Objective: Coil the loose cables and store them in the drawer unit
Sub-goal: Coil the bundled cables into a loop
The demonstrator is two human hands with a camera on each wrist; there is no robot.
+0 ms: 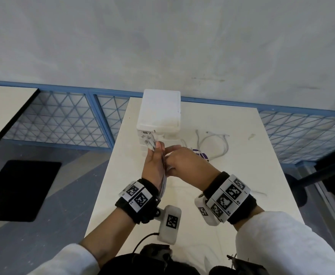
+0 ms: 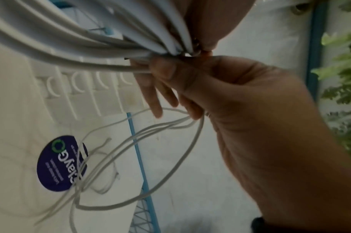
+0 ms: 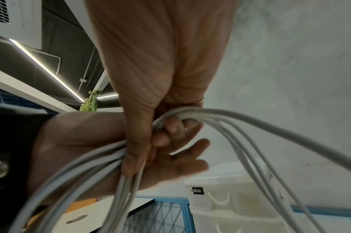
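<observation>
cables (image 1: 163,175) are gathered into a white bundle above the table (image 1: 242,175) — left hand (image 1: 152,165) grips it, right hand (image 1: 182,162) pinches its strands. more cable (image 1: 212,143) lies loose by the drawer unit (image 1: 159,112), nothing visibly stored. only the left wrist view shows the closed drawer fronts — and thin strands dangling.

- Left hand (image 1: 152,165) raised, palm turned inward, fingers closed around a bundle of cables (image 1: 163,179).
- Right hand (image 1: 184,162) pinches the same bundle, touching the left.
</observation>
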